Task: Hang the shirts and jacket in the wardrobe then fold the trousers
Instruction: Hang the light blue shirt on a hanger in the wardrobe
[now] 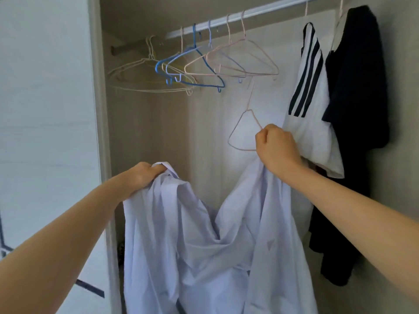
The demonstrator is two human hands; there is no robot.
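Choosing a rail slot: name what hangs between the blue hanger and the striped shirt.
A lilac hanger, two pink hangers, then bare rail; head view.

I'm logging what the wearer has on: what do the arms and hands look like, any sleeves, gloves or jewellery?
The left forearm and right forearm are bare to the frame's edge, with no sleeve or cuff in view. The left hand and right hand wear no gloves, and no watch, bracelet or ring shows on the visible sides.

- Plain pale lilac-white: near shirt (204, 234).
- Pink: loose hanger (237, 126).
- White with black stripes: hung shirt (315, 132) at right.
- Plain black: far-right garment (356, 87).
- On the rail: white hangers (129, 65) at left, blue hanger (194, 35), pink hangers (256, 74).
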